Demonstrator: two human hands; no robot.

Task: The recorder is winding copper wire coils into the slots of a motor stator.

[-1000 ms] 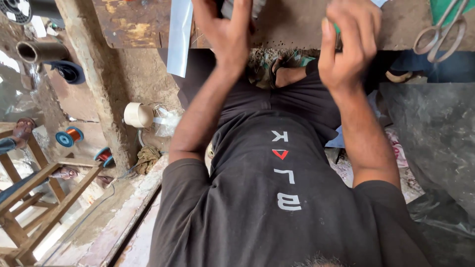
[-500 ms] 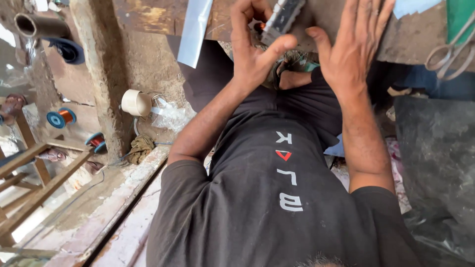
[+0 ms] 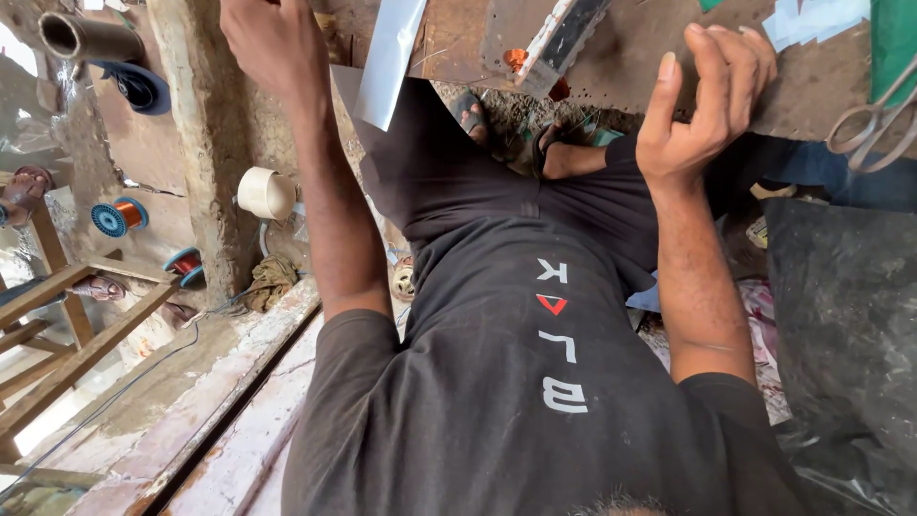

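**Asker:** Where are your fingers, and what are they doing?

**Me:** My right hand rests on the near edge of the rusty brown worktop. Its fingers curl over that edge and the thumb points up; they close on the worktop itself and on nothing else. My left hand is raised at the top of the view. Its fingertips are cut off there, so I cannot tell whether they are open or closed.

**Asker:** What lies closest to them?

**Me:** Just beside my left hand, on the thumb side, a pale strip of sheet metal hangs down over the worktop edge; whether my fingers touch it I cannot tell. Between my two hands a long flat tool, dark with a light edge, lies slanted on the worktop, apart from my right fingers. Beyond my right hand, further along the worktop, lies a pair of metal scissors.

**Asker:** And below?

**Me:** My black shirt fills the middle. Out past my left arm stand two spools of copper wire with blue rims, a roll of pale tape and a wooden frame.
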